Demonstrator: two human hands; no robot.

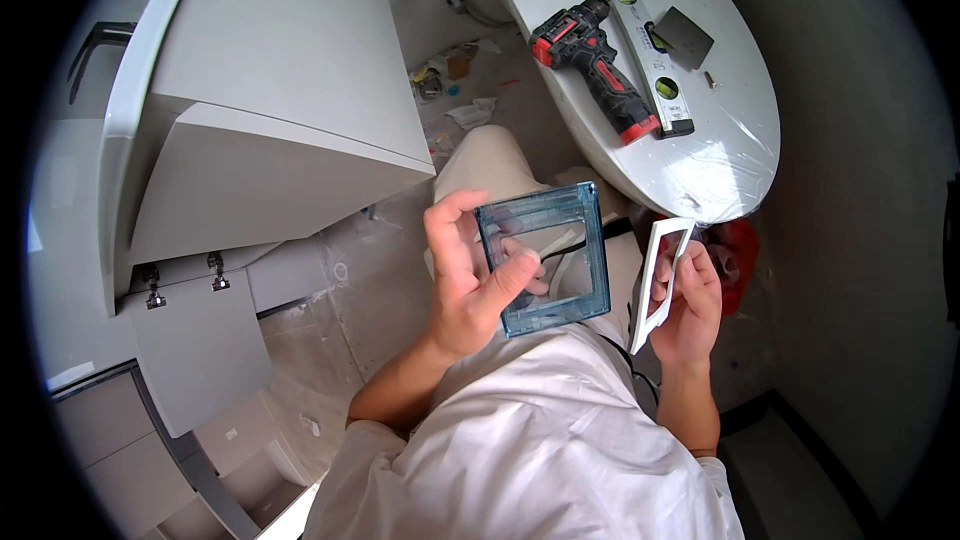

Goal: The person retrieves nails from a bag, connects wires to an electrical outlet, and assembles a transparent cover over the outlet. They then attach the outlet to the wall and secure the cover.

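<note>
My left hand [470, 275] grips a clear blue plastic box cover [595, 275] by its left side, thumb over the near face and the other fingers behind. The cover is square, with a raised rim, and I see my fingers through it. In my right hand [690, 310] is a thin white square frame [648, 285], tilted almost edge-on, pinched along its right side. The two pieces are apart, side by side above my lap.
A covered toilet lid [725, 175] at the upper right bears a black-and-red cordless drill [600, 70], a spirit level [645, 55] and a dark square plate [683, 37]. A grey cabinet [270, 60] stands left, its lower door [200, 350] hanging open. Scraps litter the floor.
</note>
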